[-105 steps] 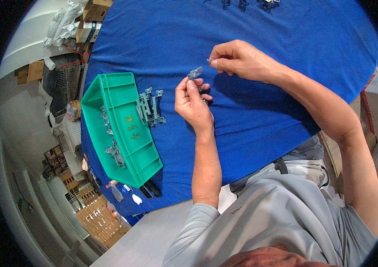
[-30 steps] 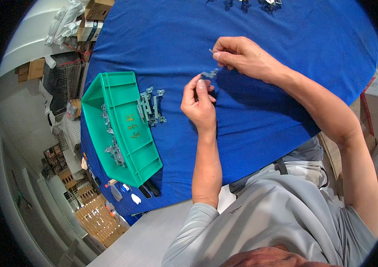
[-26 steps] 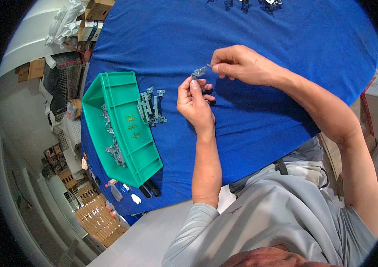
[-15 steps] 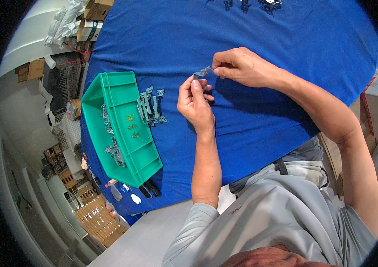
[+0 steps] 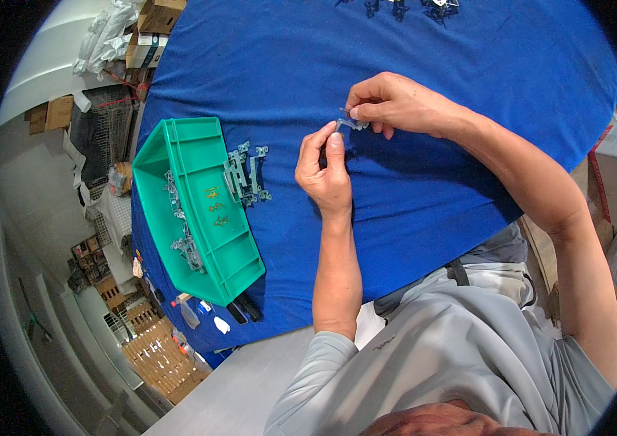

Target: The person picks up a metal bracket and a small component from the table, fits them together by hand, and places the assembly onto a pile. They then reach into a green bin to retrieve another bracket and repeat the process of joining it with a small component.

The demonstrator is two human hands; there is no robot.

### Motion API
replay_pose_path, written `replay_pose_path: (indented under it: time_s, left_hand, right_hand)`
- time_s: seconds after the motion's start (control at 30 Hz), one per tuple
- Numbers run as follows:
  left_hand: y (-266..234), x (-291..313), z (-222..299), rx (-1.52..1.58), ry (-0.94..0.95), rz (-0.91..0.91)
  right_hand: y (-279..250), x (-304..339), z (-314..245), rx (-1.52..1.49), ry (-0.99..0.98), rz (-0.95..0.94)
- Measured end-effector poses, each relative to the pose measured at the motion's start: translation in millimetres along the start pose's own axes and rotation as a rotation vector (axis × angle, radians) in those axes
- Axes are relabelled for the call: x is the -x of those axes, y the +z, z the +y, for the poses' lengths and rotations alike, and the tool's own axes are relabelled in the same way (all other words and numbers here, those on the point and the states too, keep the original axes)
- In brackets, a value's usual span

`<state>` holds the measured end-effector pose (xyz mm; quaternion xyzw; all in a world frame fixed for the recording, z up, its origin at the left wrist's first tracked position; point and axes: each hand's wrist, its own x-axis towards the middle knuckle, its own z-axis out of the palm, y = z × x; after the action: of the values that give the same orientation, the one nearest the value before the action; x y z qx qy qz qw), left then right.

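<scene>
The worktop (image 5: 425, 211) wears a wrinkly blue cloth, so a tiny dropped thing could get lost in a fold. The green bin (image 5: 192, 145) sits at 9 o'clock in the view, and an arm bumping it could tip off what rests there. The left hand (image 5: 325, 171), between 12 and 1 o'clock, pinches one end of a small grey part. The right hand (image 5: 395, 102), at 1 o'clock, pinches a thin bit; I can't tell if it grips the part too. Loose grey pieces (image 5: 254, 174) lie beside the bin at 10 o'clock, where the left arm could scatter them. The small grey part (image 5: 355, 125), at 1 o'clock, could twist or slip, because only fingertips hold it. Yellow bits (image 5: 214, 207) on the bin's green side could roll off if it's knocked. The thin bit (image 5: 343, 110) could drop if the pinch gets loose.
</scene>
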<state>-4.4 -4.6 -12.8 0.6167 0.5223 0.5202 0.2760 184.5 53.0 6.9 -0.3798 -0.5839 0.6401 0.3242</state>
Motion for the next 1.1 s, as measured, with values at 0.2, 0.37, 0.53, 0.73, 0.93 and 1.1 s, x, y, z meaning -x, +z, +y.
replay_pose_path:
  time_s: [0.2,0.37,0.53,0.73,0.93,1.1]
  left_hand:
    - [4.9,2.9,9.7,0.045,-0.135,-0.017]
    - [6.3,-2.5,6.2,0.222,-0.296,0.139]
    - [7.5,-3.3,8.5,0.260,-0.310,0.141]
    - [6.3,-1.9,8.2,0.230,-0.292,0.130]
    - [5.8,-0.9,6.5,0.208,-0.268,0.127]
    - [3.3,0.9,6.5,0.070,-0.164,0.089]
  right_hand:
    - [-2.0,1.9,-5.9,0.037,-0.064,0.129]
    - [-1.2,-1.6,2.2,0.096,-0.093,0.011]
    - [4.0,3.1,-1.5,0.193,-0.132,0.019]
    - [4.6,2.3,-3.0,0.226,-0.127,0.062]
    - [2.5,1.8,3.2,0.382,-0.191,0.105]
    - [1.2,-0.8,9.5,0.509,-0.326,0.157]
